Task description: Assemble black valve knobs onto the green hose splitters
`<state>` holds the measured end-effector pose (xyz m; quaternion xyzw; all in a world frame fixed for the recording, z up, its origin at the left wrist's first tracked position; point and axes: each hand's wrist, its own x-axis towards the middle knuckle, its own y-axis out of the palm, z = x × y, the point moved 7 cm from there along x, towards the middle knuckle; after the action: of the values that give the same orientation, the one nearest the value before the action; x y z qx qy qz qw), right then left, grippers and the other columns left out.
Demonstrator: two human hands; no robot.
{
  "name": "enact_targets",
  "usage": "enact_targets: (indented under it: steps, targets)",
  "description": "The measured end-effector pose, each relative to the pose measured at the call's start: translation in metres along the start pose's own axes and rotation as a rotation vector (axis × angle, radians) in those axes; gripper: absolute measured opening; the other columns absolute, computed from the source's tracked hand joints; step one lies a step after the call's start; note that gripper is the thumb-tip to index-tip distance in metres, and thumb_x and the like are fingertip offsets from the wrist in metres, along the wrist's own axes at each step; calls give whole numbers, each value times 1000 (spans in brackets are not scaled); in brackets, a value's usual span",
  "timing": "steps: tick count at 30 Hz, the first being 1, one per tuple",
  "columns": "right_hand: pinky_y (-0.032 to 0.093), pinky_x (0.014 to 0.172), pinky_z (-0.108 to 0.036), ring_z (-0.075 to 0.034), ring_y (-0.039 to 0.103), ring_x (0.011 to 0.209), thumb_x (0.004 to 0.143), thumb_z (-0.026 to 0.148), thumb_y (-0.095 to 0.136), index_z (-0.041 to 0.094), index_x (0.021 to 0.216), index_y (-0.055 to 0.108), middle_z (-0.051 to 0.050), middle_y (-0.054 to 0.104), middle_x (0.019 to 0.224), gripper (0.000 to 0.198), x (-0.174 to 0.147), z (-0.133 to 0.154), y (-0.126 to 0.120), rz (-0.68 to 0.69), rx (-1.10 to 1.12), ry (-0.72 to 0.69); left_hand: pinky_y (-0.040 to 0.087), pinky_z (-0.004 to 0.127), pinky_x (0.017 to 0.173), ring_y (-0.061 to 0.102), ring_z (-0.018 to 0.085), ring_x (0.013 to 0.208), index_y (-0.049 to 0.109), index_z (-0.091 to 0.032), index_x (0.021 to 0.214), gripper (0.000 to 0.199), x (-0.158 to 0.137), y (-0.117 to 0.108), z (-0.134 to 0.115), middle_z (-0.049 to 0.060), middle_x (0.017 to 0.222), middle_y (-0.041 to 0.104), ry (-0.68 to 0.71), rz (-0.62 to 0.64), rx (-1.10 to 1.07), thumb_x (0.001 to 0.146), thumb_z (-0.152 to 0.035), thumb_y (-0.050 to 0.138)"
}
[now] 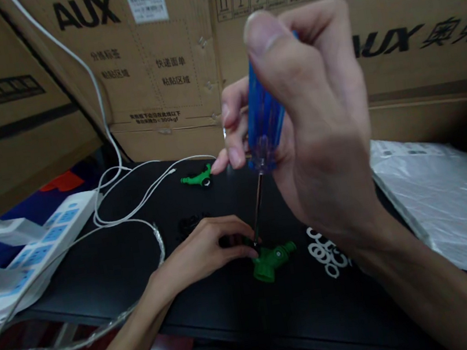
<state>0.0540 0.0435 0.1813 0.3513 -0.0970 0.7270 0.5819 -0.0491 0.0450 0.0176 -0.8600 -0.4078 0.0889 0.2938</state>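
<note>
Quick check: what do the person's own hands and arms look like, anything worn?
Left hand and right hand are ungloved. Left forearm and right forearm show no sleeve, watch or bracelet. A glint by the right hand may be a ring; too small to tell.

White plastic power strip [54, 248]: lay left of green branched plastic fitting [265, 268]; flat white rings [321, 254], right; brown cardboard boxes [151, 96], behind.

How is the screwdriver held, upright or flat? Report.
Upright, slightly tilted: right hand grips blue handle above, shaft slanting down toward green fitting.
</note>
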Motion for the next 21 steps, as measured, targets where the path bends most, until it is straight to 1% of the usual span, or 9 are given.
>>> enact_targets:
  steps: [2,4,7,9,11,13,17,20,21]
  targets:
    - [54,43,-24,-10,45,44,101,17,48,28,87,30,11,47,63,26,0,-2,-1,-15,32,-1,52,27,86,70,17,91,76,-22,100,15,1,0,0,1,103,75,2,1,9,89,-31,77]
    - [44,37,-19,-9,36,40,101,12,46,28,88,30,12,41,60,26,-1,-4,-4,-38,69,32,52,25,84,70,16,88,76,-23,100,14,1,0,1,0,102,76,1,-1,25,89,-31,77]
    - [42,41,-22,-10,31,44,105,21,35,28,95,44,8,37,62,15,-1,-5,-1,51,123,109,53,22,75,69,15,79,77,-25,100,14,1,0,6,-2,95,77,-3,-16,49,88,-32,77]
    - [48,50,-26,-12,34,49,104,25,28,27,95,53,5,38,66,27,0,-4,4,126,148,152,54,22,73,70,15,77,78,-26,97,11,1,-1,11,-3,90,78,-11,-30,67,88,-33,76]
    - [54,58,-31,-15,40,53,101,36,37,29,91,52,4,44,71,20,2,-4,4,99,163,166,55,23,74,72,16,78,79,-27,96,11,3,2,19,-3,89,78,-37,-1,82,89,-34,73]
    - [54,56,-34,-18,45,54,92,43,51,31,89,43,3,49,73,14,3,-7,2,20,184,183,57,23,75,74,19,83,80,-29,96,13,5,3,21,-2,90,79,-19,20,89,89,-36,72]
    - [35,41,-29,-15,27,43,82,29,55,34,93,34,8,41,65,25,2,-17,0,-21,227,231,59,23,71,75,21,80,80,-28,89,12,9,2,19,-2,88,80,26,12,82,87,-38,72]
    - [27,42,-28,-13,20,46,94,34,45,33,100,45,6,32,66,6,1,-16,0,73,226,220,60,23,71,76,21,81,80,-30,90,12,10,3,23,-2,89,80,21,16,77,86,-37,72]
    - [30,44,-28,-13,21,48,99,37,37,31,100,49,5,31,67,13,0,-14,2,126,229,218,60,23,72,76,22,83,80,-30,91,12,10,3,25,-2,90,80,20,21,78,86,-37,72]
